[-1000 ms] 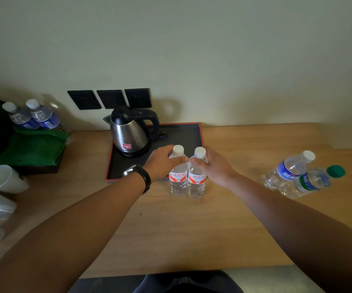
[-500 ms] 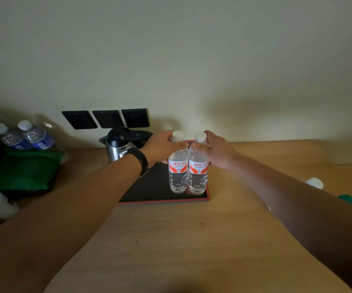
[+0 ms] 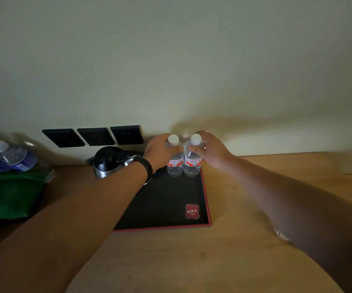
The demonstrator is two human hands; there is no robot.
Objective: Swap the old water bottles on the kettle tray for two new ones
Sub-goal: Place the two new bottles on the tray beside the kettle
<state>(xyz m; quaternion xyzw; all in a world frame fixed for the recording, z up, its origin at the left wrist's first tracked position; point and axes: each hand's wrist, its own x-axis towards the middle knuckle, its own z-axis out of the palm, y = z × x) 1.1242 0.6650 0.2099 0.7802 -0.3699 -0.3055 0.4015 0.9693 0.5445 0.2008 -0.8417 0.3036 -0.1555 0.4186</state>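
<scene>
Two small clear water bottles with red-and-white labels and white caps stand upright side by side at the back right of the black, red-rimmed kettle tray [image 3: 205, 199]. My left hand [image 3: 160, 151], with a black watch on the wrist, grips the left bottle [image 3: 174, 166] near its neck. My right hand [image 3: 211, 149] holds the right bottle [image 3: 192, 164] the same way. A steel kettle [image 3: 107, 161] with a black lid sits at the tray's back left, partly hidden by my left forearm.
Two blue-labelled bottles [image 3: 12, 157] stand at the far left behind a green bag [image 3: 8, 193]. Three black wall sockets [image 3: 94, 136] are above the kettle. A bit of clear plastic [image 3: 280, 234] peeks out under my right forearm on the wooden counter [image 3: 234, 250].
Both hands carried the two red-labelled bottles from the counter in front of the tray onto it, then back to its far right corner. The view moved closer and tilted up.
</scene>
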